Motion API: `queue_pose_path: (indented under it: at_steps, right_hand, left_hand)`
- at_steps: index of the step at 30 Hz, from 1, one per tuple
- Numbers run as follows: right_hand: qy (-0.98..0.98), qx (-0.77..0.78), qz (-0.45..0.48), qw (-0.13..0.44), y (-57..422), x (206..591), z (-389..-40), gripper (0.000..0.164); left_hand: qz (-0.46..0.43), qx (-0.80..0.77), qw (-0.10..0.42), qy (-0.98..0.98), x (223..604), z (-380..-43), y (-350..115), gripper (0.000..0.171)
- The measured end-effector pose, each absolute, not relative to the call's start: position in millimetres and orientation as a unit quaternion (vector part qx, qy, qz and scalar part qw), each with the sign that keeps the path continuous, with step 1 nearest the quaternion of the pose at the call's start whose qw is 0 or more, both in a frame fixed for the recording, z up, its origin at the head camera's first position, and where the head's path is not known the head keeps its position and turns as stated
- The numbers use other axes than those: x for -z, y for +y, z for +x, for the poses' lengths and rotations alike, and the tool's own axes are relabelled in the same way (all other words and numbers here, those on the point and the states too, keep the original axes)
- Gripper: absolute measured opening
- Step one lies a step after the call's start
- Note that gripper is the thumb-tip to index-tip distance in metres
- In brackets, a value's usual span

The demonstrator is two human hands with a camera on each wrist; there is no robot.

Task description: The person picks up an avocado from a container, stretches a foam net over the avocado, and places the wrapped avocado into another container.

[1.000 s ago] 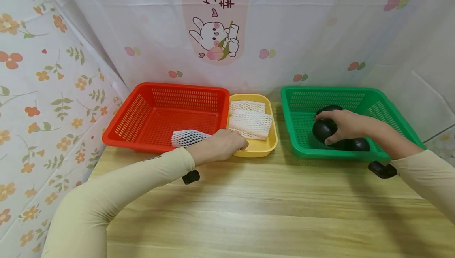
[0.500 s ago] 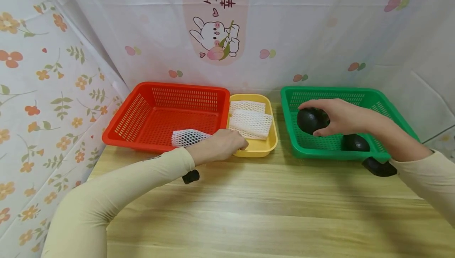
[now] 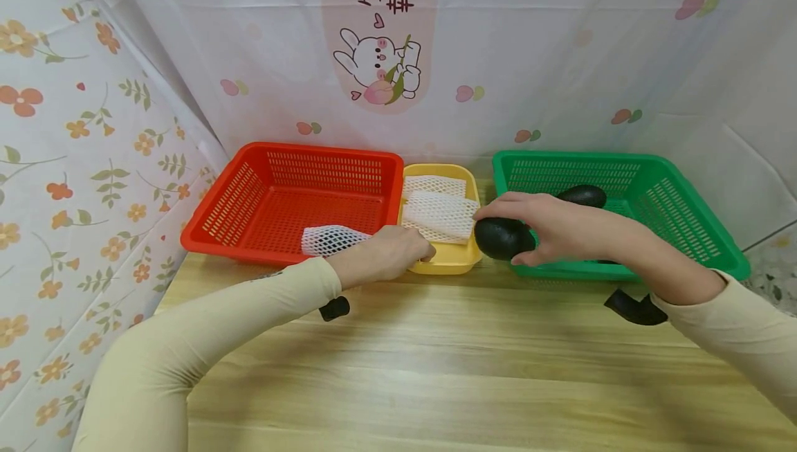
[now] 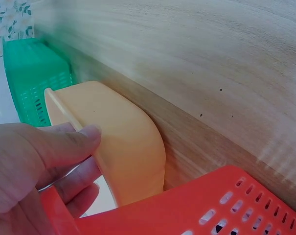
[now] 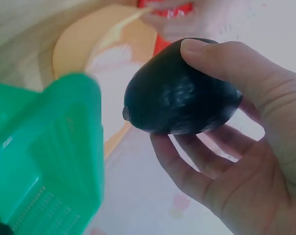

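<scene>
My right hand point(image 3: 560, 230) grips a dark avocado point(image 3: 503, 238) between thumb and fingers, in the air between the green basket point(image 3: 517, 268) and the yellow tray point(image 3: 445, 268). In the right wrist view the avocado point(image 5: 182, 93) lies sideways, its stem end pointing left. At the yellow tray's front left corner is my left hand point(image 3: 382, 255). Its thumb presses the tray's outer wall in the left wrist view, while the fingers curl over the rim inside. White foam net sleeves point(image 3: 438, 217) lie flat in the tray.
A red basket point(image 3: 286, 255) stands left of the tray. Inside it, a white net sleeve point(image 3: 333, 239) shows something dark through its mesh. Another avocado point(image 3: 583, 196) sits at the back of the green basket; a further dark one is mostly hidden by my right arm.
My right hand has lifted the avocado out of the green basket and carried it left, close to the yellow tray. The left hand has stayed where it was.
</scene>
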State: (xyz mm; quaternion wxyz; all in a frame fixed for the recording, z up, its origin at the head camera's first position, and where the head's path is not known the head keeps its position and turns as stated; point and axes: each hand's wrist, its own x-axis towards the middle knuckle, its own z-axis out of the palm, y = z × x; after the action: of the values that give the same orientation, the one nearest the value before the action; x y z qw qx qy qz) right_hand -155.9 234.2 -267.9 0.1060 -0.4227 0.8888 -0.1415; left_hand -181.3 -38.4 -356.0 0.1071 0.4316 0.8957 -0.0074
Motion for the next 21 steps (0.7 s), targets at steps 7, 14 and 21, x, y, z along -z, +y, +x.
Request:
queue_pose_path:
  at_steps: [7, 14, 21]
  right_hand:
    - [0.871, 0.121, -0.458, 0.132, 215, 282, -145, 0.079]
    - [0.857, 0.107, -0.480, 0.156, 206, 300, -139, 0.075]
    - [0.855, 0.102, -0.467, 0.200, 191, 327, -131, 0.076]
  left_hand:
    - [0.430, 0.008, 0.112, 0.896, 356, -182, -38, 0.015]
    - [0.433, 0.004, 0.120, 0.894, 356, -182, -38, 0.013]
    - [0.432, 0.012, 0.118, 0.894, 354, -182, -40, 0.022]
